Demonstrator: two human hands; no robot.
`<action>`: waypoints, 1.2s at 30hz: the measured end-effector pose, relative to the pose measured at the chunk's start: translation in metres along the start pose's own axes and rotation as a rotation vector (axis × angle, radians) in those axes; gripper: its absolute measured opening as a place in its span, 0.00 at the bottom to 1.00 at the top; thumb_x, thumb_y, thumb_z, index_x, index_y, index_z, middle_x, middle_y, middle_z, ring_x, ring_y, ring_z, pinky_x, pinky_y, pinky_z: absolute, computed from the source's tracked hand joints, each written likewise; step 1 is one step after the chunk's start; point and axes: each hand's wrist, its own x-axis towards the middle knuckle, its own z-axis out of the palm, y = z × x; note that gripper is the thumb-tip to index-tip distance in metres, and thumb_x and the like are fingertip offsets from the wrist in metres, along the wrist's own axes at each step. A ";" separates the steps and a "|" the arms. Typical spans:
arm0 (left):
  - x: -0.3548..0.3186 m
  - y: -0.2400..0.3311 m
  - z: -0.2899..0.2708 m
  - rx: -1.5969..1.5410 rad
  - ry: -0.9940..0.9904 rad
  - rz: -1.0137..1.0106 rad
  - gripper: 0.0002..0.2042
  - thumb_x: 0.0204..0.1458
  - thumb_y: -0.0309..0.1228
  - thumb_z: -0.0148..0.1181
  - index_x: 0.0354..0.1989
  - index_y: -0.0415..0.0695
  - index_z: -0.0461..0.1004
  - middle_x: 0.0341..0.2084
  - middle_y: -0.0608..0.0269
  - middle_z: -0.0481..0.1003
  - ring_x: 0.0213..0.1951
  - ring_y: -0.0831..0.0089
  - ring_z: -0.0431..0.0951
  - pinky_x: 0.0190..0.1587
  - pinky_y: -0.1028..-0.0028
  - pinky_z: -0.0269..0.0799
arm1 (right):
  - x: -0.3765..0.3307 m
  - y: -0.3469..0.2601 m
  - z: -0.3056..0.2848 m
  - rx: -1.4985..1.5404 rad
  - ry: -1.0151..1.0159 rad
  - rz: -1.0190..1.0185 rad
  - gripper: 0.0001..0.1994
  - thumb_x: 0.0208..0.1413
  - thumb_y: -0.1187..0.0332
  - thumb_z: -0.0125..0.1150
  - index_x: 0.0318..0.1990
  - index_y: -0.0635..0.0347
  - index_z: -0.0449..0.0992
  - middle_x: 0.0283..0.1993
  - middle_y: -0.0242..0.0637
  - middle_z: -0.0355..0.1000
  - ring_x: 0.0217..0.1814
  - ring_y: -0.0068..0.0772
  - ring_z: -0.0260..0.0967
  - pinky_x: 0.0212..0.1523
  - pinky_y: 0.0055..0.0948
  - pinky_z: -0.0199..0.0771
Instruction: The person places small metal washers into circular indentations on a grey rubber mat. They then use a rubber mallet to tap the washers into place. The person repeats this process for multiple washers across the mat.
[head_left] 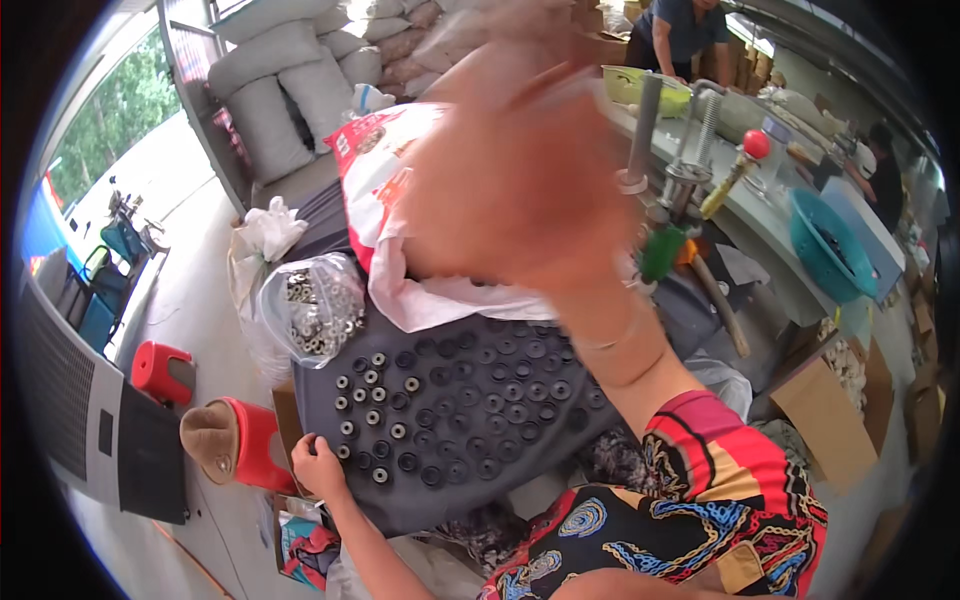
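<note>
My left hand (318,468) is at the left edge of the dark cloth-covered table (455,508). Its fingers are drawn together, and what they hold, if anything, is too small to make out. Just beside its fingertips lies a small ring with a metal centre (343,451). My right hand (520,185) is raised close to the camera, smeared by motion, so its fingers cannot be read. It covers part of a red and white sack (375,165). Black round rings (515,391) lie in rows on the cloth; several at the left have shiny metal pieces (372,417) in them.
A clear plastic bag (315,310) of small metal parts sits at the table's far left. To the right stand a hand press with a red ball knob (756,144), a hammer (722,308) and a teal basin (830,245). Red stools (262,445) are at left. Another person (680,38) works behind.
</note>
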 end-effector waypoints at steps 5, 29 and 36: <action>0.013 0.024 0.013 0.014 -0.016 0.078 0.11 0.46 0.30 0.58 0.35 0.38 0.78 0.35 0.51 0.77 0.38 0.56 0.77 0.44 0.64 0.71 | -0.058 -0.162 -0.026 -0.107 -0.251 -0.357 0.04 0.57 0.68 0.50 0.33 0.56 0.69 0.22 0.29 0.69 0.24 0.21 0.67 0.20 0.23 0.65; 0.015 0.014 0.019 0.086 -0.044 0.151 0.15 0.43 0.33 0.56 0.39 0.38 0.77 0.37 0.48 0.77 0.41 0.54 0.76 0.47 0.61 0.69 | -0.160 -0.267 -0.023 -0.253 -0.418 -0.606 0.18 0.57 0.73 0.43 0.52 0.36 0.68 0.23 0.31 0.69 0.19 0.25 0.64 0.19 0.23 0.68; 0.018 0.014 0.020 0.140 -0.060 0.157 0.15 0.43 0.32 0.56 0.39 0.38 0.77 0.37 0.48 0.77 0.41 0.53 0.76 0.47 0.61 0.69 | -0.190 -0.260 -0.033 -0.214 -0.090 -0.616 0.21 0.61 0.54 0.49 0.22 0.60 0.72 0.19 0.31 0.65 0.17 0.23 0.61 0.18 0.21 0.59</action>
